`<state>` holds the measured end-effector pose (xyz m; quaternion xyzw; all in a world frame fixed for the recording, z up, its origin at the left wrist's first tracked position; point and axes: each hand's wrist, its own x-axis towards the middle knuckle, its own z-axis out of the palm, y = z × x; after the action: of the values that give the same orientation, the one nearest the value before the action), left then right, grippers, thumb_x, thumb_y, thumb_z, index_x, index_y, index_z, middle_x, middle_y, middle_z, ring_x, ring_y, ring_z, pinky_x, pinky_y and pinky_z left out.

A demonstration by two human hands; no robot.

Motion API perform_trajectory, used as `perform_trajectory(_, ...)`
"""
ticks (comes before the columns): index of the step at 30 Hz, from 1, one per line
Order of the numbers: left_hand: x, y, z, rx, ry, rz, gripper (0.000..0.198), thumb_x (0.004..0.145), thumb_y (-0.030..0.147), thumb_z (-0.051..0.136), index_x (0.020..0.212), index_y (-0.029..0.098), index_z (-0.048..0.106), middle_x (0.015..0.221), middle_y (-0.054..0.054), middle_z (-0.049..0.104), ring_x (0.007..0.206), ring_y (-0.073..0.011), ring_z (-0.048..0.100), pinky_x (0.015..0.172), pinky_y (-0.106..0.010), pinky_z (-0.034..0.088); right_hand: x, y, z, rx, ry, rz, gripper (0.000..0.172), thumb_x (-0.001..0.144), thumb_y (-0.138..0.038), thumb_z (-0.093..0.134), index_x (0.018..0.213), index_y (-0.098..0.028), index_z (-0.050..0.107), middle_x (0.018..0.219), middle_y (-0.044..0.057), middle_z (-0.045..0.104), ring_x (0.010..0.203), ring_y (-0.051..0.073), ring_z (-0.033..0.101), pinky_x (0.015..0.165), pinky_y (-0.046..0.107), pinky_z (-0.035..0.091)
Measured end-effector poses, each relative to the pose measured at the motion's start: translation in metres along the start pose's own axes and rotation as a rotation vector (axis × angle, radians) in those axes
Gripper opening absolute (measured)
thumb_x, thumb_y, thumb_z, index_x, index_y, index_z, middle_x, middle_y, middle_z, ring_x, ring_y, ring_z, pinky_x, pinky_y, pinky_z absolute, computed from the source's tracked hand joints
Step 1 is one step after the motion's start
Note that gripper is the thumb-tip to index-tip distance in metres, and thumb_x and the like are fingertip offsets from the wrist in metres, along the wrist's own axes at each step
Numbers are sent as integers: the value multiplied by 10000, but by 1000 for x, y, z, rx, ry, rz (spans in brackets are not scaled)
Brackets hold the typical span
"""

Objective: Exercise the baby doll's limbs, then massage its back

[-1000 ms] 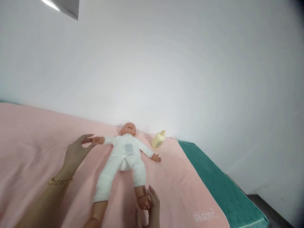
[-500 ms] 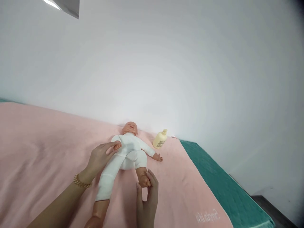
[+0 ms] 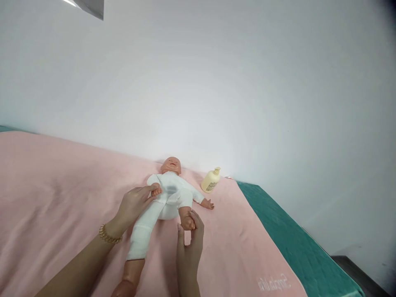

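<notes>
While baby doll (image 3: 175, 182) is held, hand (image 3: 156, 190) pinched by left hand (image 3: 133, 206), foot (image 3: 187, 222) by curled right hand (image 3: 190, 253), mirrored lettering (image 3: 274, 283) near blanket's (image 3: 241, 251) right edge

A yellow pump bottle (image 3: 210, 180) stands on a pink blanket (image 3: 244, 251), near the big white wall (image 3: 216, 82). The blanket has pale letters (image 3: 274, 283) by one corner. A green mattress (image 3: 293, 239) pokes out from under it. A grey thing (image 3: 93, 7) shows at the top left.

Wht wall (image 3: 278, 95) behind grn pad (image 3: 287, 231), bright strip (image 3: 69, 2) top L.
</notes>
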<state>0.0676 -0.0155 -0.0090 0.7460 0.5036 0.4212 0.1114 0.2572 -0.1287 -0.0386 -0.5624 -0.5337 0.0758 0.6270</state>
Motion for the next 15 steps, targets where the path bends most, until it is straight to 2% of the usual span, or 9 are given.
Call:
perform_trajectory(5,0,-5,2,8,8,11,381,903,408,481,1088,180,723,1040,-62,780,922,-258,712,796,-339,509,-1,1,0,9,1,7,397,954,-383,569,1312,-223,511,1320,126,579,1241,255,550,979,396,496)
perform_trajectory(10,1,-10,6,2,1,-35,391,887,451,501,1100,210,724,1084,-46,773,962,-262,710,831,-342,514,-3,0,-4,4,7,-11,392,961,-383,564,1318,-230,510,1345,128,560,1271,256,531,1003,406,491)
perform_trajectory(15,3,-4,-13,-19,-8,-139,341,858,432,519,1061,261,733,1079,5,775,977,-237,714,841,-308,524,-9,-2,-16,-21,12,12,406,963,-380,564,1344,-262,485,1370,111,545,1300,256,510,1032,431,478)
